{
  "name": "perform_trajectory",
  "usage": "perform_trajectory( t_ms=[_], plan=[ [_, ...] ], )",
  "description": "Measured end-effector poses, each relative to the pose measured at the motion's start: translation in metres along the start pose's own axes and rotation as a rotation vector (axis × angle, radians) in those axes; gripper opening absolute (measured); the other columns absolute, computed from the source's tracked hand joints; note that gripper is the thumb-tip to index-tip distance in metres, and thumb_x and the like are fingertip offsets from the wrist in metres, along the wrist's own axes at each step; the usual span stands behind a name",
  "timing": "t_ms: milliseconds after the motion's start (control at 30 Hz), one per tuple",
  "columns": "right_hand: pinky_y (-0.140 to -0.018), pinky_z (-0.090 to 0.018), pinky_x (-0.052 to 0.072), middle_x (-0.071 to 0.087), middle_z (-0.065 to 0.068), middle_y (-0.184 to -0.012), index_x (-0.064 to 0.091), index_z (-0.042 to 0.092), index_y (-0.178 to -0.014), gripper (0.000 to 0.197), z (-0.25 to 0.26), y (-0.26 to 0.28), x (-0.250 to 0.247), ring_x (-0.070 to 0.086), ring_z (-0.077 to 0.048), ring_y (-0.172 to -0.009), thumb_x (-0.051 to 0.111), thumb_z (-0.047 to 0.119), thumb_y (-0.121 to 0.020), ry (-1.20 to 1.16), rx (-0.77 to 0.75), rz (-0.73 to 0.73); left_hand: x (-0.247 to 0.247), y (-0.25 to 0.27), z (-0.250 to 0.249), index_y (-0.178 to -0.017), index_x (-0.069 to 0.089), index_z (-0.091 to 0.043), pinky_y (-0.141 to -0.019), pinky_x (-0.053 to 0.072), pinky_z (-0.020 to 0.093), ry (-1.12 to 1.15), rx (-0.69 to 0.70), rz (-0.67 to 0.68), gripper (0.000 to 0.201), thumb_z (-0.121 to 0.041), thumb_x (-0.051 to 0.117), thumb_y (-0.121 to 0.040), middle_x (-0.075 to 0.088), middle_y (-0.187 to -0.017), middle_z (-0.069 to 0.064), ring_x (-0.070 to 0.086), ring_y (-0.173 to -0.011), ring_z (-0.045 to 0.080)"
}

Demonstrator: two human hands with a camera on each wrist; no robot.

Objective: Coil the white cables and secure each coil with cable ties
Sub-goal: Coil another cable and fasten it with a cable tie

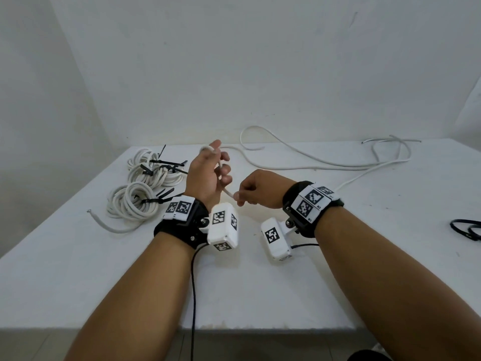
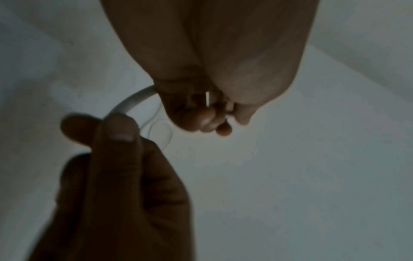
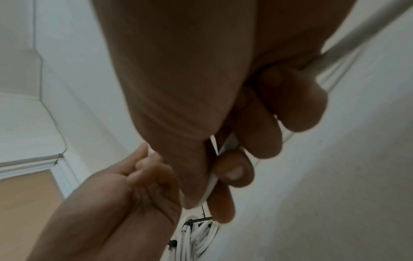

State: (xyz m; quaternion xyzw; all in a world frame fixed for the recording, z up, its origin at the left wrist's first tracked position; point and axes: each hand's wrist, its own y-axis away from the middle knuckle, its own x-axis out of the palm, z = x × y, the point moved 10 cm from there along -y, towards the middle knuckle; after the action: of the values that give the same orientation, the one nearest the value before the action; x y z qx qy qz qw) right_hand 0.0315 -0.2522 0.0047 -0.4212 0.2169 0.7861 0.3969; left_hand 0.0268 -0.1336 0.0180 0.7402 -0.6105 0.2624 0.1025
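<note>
Fingers point(image 3: 257, 132) of the right hand point(image 1: 256, 190) curled tight round the loose white cable point(image 1: 299, 158), thumb pressed along it, gripping just right of centre above the white table point(image 1: 338, 269). Left hand point(image 1: 205, 175) raised beside it, palm turned inward, fingers half bent, pinching the same cable near its end, with a short curved stretch bridging the two hands. Smooth, round, plain white jacket, fairly stiff, holding broad bends instead of lying flat. Beyond the right hand, trailing away across the far right part of the tabletop in long lazy loops, one arc lifting against the wall, with a thin bare-looking tip at the far right edge. On the far left of the table, two finished coils point(image 1: 148, 183) lying side by side and touching, each bound with black cable ties point(image 1: 166, 165) whose tails stick out. More black cable ties point(image 1: 466, 229) at the table's right edge, well apart from the hands.
</note>
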Motion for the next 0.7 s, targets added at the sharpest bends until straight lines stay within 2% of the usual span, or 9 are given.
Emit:
perform_trajectory(
  t_ms=[67,133,267,333,400,500,600,700],
  plan=[
    [-0.062,-0.027,0.04,0.057,0.0,-0.067,0.076,0.019,-0.08,0.028,0.004,0.005,-0.002,0.05,-0.016,-0.063,0.059,0.037,-0.094,0.026,-0.002,0.005,0.0,0.001,-0.001,-0.115,0.058,-0.013,-0.04,0.022,0.018,-0.162,0.05,-0.016,0.021,-0.016,0.042,-0.102,0.046,-0.066,-0.003,0.03,-0.046,0.007],
    [-0.062,-0.029,0.041,0.056,0.0,-0.065,0.076,0.02,-0.079,0.029,0.006,0.011,-0.004,0.052,-0.018,-0.065,0.058,0.038,-0.094,0.042,-0.005,0.013,0.0,0.0,-0.003,-0.108,0.061,-0.012,-0.041,0.022,0.018,-0.242,0.095,-0.027,0.022,-0.017,0.04,-0.103,0.041,-0.063,-0.003,0.027,-0.046,0.006],
    [-0.055,-0.026,0.036,0.048,0.005,-0.054,0.076,0.02,-0.077,0.022,0.009,0.021,-0.003,0.04,-0.011,-0.05,0.065,0.034,-0.089,0.069,0.0,0.047,0.005,-0.003,-0.002,-0.102,0.058,-0.009,-0.05,0.026,0.02,-0.216,0.107,-0.01,0.024,-0.005,0.034,-0.101,0.04,-0.068,-0.002,0.031,-0.051,0.006],
    [-0.055,-0.025,0.037,0.049,0.008,-0.053,0.072,0.024,-0.071,0.02,0.01,0.025,-0.002,0.04,-0.009,-0.048,0.067,0.033,-0.088,0.091,0.0,0.058,0.009,-0.002,0.0,-0.098,0.058,-0.009,-0.05,0.028,0.02,-0.299,0.115,0.021,0.024,-0.005,0.034,-0.101,0.041,-0.068,-0.001,0.033,-0.052,0.006],
    [-0.057,-0.024,0.038,0.053,0.009,-0.056,0.067,0.027,-0.07,0.02,0.012,0.03,-0.005,0.045,-0.007,-0.051,0.067,0.033,-0.089,0.113,-0.02,0.049,0.012,0.0,0.003,-0.091,0.058,-0.01,-0.051,0.032,0.022,-0.517,0.148,0.07,0.024,-0.009,0.037,-0.101,0.044,-0.066,-0.002,0.037,-0.052,0.008],
    [-0.056,-0.021,0.037,0.058,0.008,-0.066,0.068,0.027,-0.076,0.015,0.014,0.034,-0.018,0.049,-0.006,-0.057,0.065,0.031,-0.09,0.118,-0.06,-0.038,0.028,0.003,0.012,-0.077,0.052,-0.015,-0.057,0.038,0.028,-0.985,0.17,0.21,0.024,-0.014,0.041,-0.098,0.052,-0.062,-0.005,0.046,-0.053,0.013],
    [-0.055,-0.019,0.037,0.059,0.01,-0.065,0.073,0.023,-0.079,0.014,0.011,0.038,-0.033,0.05,-0.005,-0.056,0.066,0.028,-0.09,0.055,-0.103,-0.157,0.04,0.013,0.028,-0.073,0.042,-0.013,-0.053,0.039,0.027,-1.161,0.08,0.36,0.027,-0.016,0.038,-0.099,0.055,-0.059,-0.001,0.049,-0.047,0.016],
    [-0.054,-0.015,0.038,0.063,0.011,-0.063,0.078,0.021,-0.081,0.008,0.004,0.043,-0.047,0.052,-0.003,-0.055,0.073,0.026,-0.085,-0.037,-0.14,-0.254,0.041,0.023,0.048,-0.072,0.044,-0.012,-0.044,0.032,0.023,-1.082,-0.148,0.442,0.03,-0.015,0.033,-0.099,0.047,-0.056,0.003,0.038,-0.04,0.011]
  ],
)
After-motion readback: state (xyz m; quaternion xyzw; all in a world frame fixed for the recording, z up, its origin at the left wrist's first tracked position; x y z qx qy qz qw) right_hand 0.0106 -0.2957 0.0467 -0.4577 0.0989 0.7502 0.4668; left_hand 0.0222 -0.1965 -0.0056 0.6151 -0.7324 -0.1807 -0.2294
